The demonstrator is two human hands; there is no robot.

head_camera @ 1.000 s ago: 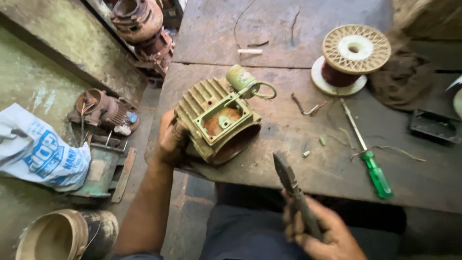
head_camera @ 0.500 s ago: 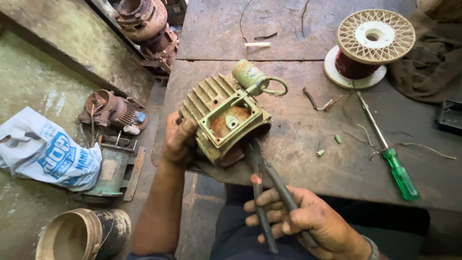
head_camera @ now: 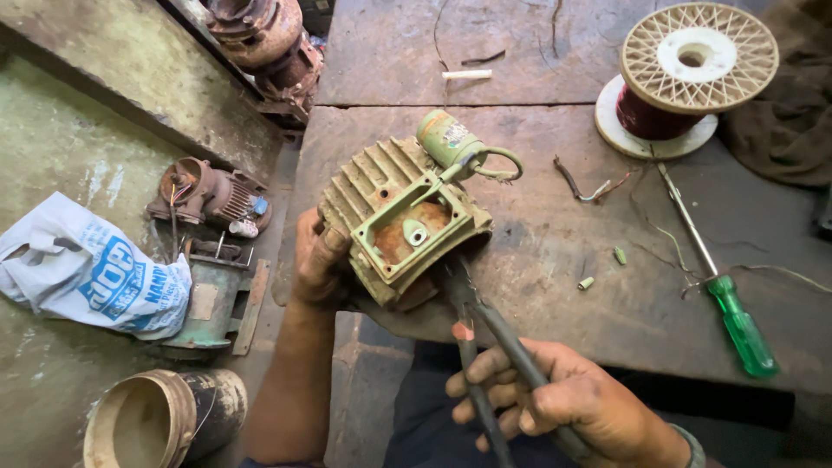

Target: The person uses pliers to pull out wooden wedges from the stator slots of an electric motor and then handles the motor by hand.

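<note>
1. Motor housing sits at the near edge of the bench, tilted, terminal-box opening up. Left hand is clamped on its finned side at 9 o'clock.
2. Right hand is closed round both handles of the pliers; the nose reaches the housing's lower edge at 5 o'clock. Cannot tell whether the nose grips anything.
3. Progress, judged: housing looks stripped, box cover off, inside rusty and bare. Wire offcuts on the bench suggest leads already cut. Capacitor is on top at 12 o'clock, its lead looping down into the box.
4. Materials: housing is ribbed cast metal, pale green paint flaking, orange rust inside. Bench is worn, stained wood.
5. Nearby: green-handled screwdriver at 3 o'clock; lattice-flanged spool of red winding wire at 1 o'clock.
</note>
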